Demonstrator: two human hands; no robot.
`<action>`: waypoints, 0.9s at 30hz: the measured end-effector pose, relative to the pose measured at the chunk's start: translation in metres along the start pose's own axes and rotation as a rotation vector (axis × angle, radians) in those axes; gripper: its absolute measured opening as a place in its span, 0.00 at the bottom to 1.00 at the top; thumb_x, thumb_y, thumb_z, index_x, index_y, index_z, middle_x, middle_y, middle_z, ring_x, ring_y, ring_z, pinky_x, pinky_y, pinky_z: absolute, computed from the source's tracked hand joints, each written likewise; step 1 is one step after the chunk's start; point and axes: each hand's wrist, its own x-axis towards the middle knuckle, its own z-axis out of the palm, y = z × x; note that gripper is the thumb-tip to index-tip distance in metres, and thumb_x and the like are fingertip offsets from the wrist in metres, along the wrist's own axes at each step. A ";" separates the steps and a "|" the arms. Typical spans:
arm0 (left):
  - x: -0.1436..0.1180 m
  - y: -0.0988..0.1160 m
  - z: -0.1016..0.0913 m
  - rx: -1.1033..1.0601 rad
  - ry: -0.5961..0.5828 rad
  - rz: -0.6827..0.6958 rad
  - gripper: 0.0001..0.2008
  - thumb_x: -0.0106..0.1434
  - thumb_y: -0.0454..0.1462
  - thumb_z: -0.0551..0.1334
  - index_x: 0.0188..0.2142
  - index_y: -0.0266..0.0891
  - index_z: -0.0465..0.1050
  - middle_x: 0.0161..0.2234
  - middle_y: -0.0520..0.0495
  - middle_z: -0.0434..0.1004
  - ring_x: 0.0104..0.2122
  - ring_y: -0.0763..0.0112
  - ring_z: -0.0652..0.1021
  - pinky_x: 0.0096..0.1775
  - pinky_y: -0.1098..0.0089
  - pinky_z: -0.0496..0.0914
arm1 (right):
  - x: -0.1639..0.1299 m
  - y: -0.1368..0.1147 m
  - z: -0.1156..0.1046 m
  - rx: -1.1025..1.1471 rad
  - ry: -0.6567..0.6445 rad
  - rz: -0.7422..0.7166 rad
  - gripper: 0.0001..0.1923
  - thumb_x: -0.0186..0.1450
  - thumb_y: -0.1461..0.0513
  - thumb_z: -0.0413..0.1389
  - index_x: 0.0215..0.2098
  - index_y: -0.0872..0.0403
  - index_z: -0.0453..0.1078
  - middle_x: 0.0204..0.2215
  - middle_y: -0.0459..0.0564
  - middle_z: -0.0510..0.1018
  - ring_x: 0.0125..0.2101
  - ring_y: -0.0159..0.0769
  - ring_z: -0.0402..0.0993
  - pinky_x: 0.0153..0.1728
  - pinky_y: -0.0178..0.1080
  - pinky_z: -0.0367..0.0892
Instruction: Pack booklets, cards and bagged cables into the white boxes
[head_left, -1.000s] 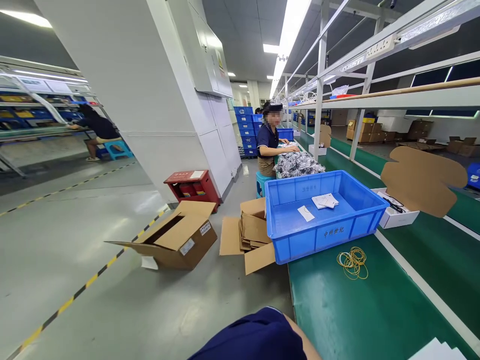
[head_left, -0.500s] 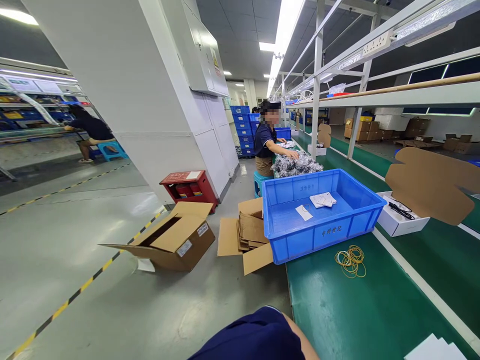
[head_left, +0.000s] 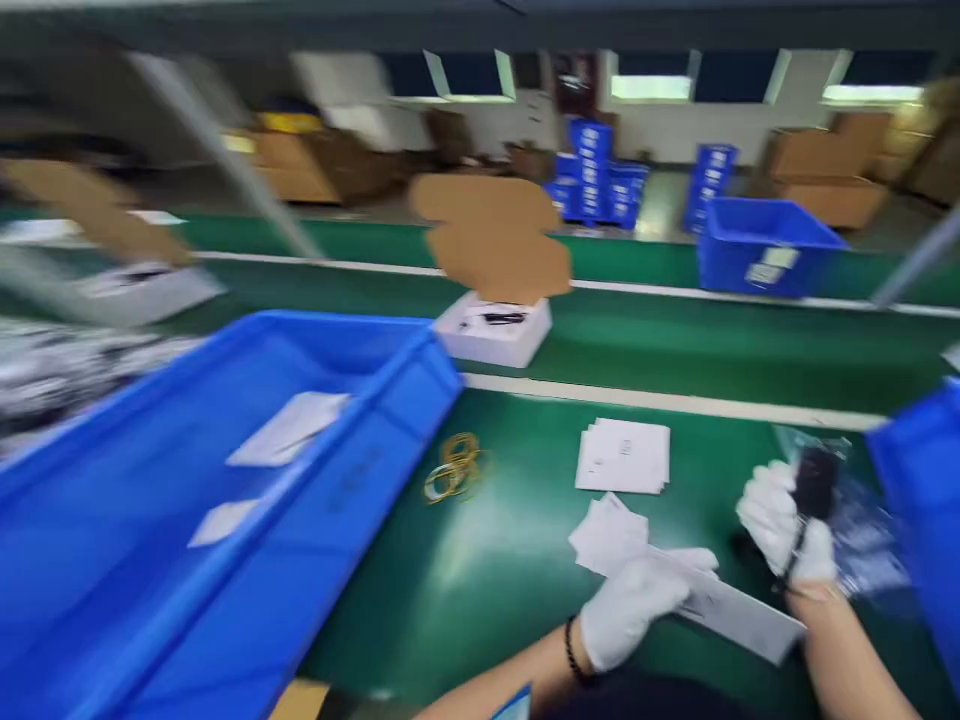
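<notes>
Right grip (head_left: 787,525), white-gloved, is clenched around a small black device (head_left: 814,478) with a dark cord hanging below, near the bench's right end. Left grip (head_left: 637,600), also gloved, lies flat with fingers open on a long white sheet (head_left: 739,612). Frame is motion-blurred.

Largest first: green bench (head_left: 675,340); big blue bin (head_left: 225,520) at left with paper slips inside; open white box (head_left: 495,330) with brown cardboard flap behind; white paper stack (head_left: 625,456); clear plastic bag (head_left: 862,530) beside right grip; rubber bands (head_left: 454,468).
</notes>
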 end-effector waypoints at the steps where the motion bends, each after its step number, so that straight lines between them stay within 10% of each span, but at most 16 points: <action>1: 0.001 -0.002 -0.002 -0.026 -0.001 -0.026 0.27 0.61 0.54 0.64 0.51 0.36 0.78 0.58 0.37 0.73 0.57 0.45 0.72 0.61 0.49 0.63 | -0.009 -0.001 -0.017 0.058 0.044 -0.032 0.13 0.70 0.53 0.57 0.45 0.53 0.70 0.38 0.49 0.74 0.33 0.36 0.73 0.29 0.37 0.72; 4: 0.001 -0.003 -0.008 -0.093 0.003 -0.088 0.26 0.61 0.51 0.66 0.54 0.39 0.76 0.57 0.38 0.73 0.57 0.47 0.73 0.60 0.50 0.64 | -0.021 0.001 -0.039 0.233 0.036 -0.123 0.18 0.68 0.50 0.59 0.29 0.53 0.64 0.20 0.39 0.62 0.16 0.26 0.54 0.15 0.29 0.57; 7: -0.002 -0.002 -0.008 -0.114 -0.008 -0.111 0.24 0.62 0.49 0.65 0.54 0.41 0.76 0.55 0.39 0.76 0.56 0.48 0.74 0.61 0.51 0.65 | -0.015 0.003 -0.038 0.462 -0.247 -0.168 0.24 0.63 0.52 0.64 0.23 0.51 0.55 0.15 0.35 0.49 0.13 0.26 0.37 0.11 0.27 0.43; 12: -0.001 -0.005 -0.006 -0.132 0.018 -0.114 0.24 0.60 0.49 0.67 0.53 0.42 0.77 0.56 0.41 0.75 0.56 0.48 0.74 0.60 0.52 0.66 | -0.008 0.003 -0.038 0.586 -0.444 -0.141 0.20 0.65 0.57 0.63 0.25 0.51 0.56 0.16 0.35 0.52 0.14 0.26 0.37 0.12 0.25 0.46; 27: -0.002 0.003 -0.008 -0.263 0.140 -0.150 0.19 0.56 0.48 0.71 0.44 0.41 0.81 0.47 0.42 0.80 0.50 0.52 0.77 0.56 0.53 0.69 | -0.015 0.001 -0.040 0.528 -0.334 -0.072 0.19 0.58 0.58 0.68 0.25 0.52 0.60 0.16 0.35 0.53 0.14 0.23 0.40 0.12 0.25 0.49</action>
